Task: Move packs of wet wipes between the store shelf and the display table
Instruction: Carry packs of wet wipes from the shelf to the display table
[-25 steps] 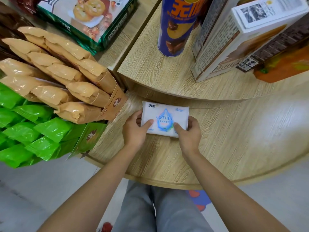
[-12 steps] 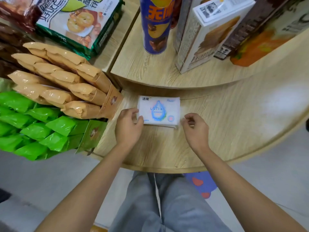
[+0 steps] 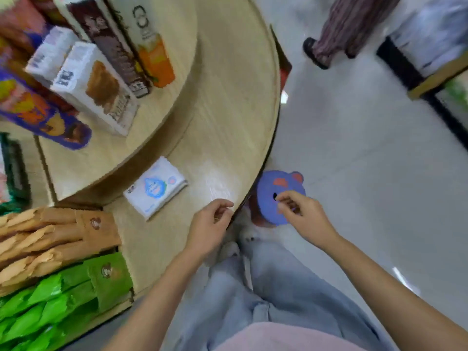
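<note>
A white pack of wet wipes point(image 3: 155, 187) with a blue drop logo lies flat on the lower tier of the round wooden display table point(image 3: 228, 127), close under the raised upper tier. My left hand point(image 3: 209, 224) hovers at the table's front edge, to the right of the pack, fingers loosely curled and holding nothing. My right hand point(image 3: 301, 215) is off the table over the floor, fingers curled, also without anything in it. Neither hand touches the pack.
Snack boxes point(image 3: 98, 84) and a blue can point(image 3: 43, 115) stand on the upper tier. Tan point(image 3: 50, 236) and green snack packs point(image 3: 50, 300) fill the left. A purple bear-face slipper point(image 3: 268, 196) is below the table edge. Another person's leg point(image 3: 339, 24) stands on the pale floor beside a shelf unit point(image 3: 430, 54).
Both hands have let go of the wipes pack and pulled back toward the table edge and beyond. The view has swung to the right, showing the floor.
</note>
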Available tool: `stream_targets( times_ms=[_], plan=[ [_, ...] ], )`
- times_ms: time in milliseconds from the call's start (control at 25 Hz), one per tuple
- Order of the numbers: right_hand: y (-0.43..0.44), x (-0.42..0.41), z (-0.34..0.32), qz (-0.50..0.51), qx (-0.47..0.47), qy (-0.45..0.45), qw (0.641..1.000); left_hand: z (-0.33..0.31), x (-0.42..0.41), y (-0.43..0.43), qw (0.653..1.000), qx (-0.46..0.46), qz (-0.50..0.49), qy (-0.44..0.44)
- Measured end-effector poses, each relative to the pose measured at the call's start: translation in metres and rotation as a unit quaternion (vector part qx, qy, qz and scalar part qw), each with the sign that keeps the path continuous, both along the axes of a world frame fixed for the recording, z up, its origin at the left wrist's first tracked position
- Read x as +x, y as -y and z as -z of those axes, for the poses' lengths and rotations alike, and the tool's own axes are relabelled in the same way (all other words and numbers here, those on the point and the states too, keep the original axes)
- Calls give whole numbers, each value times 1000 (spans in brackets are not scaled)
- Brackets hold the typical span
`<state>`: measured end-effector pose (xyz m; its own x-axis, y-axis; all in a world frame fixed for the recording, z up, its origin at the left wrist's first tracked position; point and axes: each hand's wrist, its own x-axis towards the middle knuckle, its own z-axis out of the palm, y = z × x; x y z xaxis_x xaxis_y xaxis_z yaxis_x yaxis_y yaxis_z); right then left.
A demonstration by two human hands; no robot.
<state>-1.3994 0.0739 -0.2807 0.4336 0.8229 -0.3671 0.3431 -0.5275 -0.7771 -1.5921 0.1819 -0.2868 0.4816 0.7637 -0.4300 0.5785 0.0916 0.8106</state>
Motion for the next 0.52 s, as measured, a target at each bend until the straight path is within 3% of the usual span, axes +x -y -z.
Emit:
stream_targets(
  times_ms=[120,320,520],
  plan=[
    [93,19,-3,134,-35,-8,990,-7,64,9,992,26,126,-4],
    [232,47,0,325,-85,-18,942,-27,205,58,958,45,281,38],
    [326,111,10,414,-110,-37,903,-29,346,138,935,35,349,54]
  ],
)
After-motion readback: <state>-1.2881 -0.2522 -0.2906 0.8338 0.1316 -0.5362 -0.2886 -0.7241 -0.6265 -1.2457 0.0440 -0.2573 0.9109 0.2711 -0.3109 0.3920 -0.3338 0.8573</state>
